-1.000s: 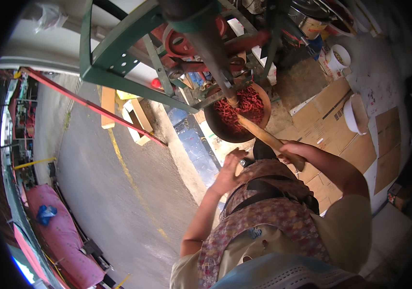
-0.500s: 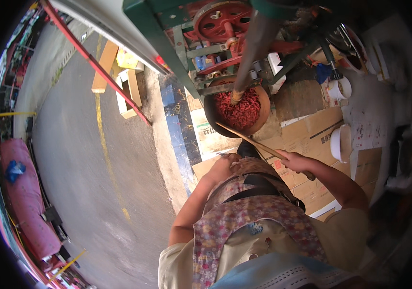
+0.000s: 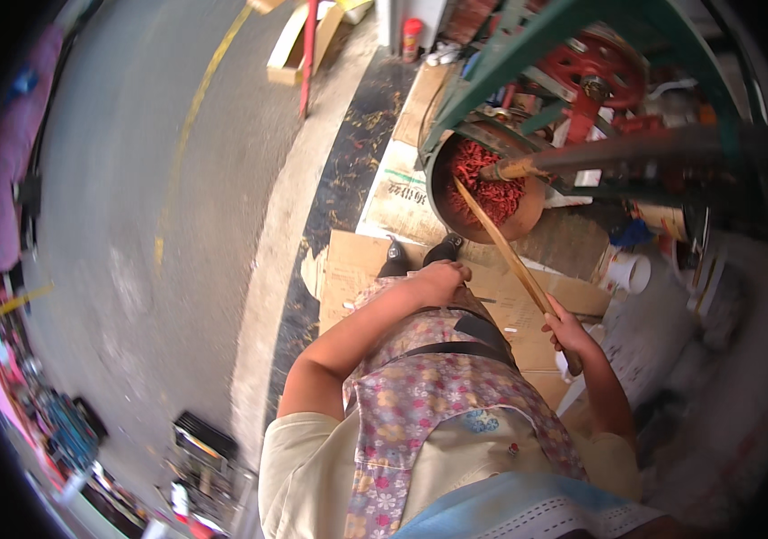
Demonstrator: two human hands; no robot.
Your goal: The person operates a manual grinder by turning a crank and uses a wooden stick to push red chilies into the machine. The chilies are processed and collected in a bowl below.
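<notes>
A long wooden stick (image 3: 520, 271) is gripped near its lower end by my right hand (image 3: 565, 329), with the fingers wrapped round it. The stick's far tip lies over the red dried chillies (image 3: 492, 190) inside a round brown pot (image 3: 532, 216). My left hand (image 3: 444, 281) is held in front of the flowered apron (image 3: 420, 382) with its fingers curled in. Whether anything is inside them is hidden. A thick pole with a wooden end (image 3: 514, 169) reaches from the machine into the pot, touching the chillies.
A green machine frame (image 3: 528, 54) with a red wheel (image 3: 595, 76) stands over the pot. Flattened cardboard (image 3: 348, 269) covers the floor by my feet. A white tub (image 3: 628, 273) stands at the right, and a red post (image 3: 308, 63) stands beside the grey road (image 3: 132, 198).
The whole view has turned, so the pot and machine appear farther right. The stick's tip has moved from the pot's near rim to over the chillies. My right hand still grips the stick.
</notes>
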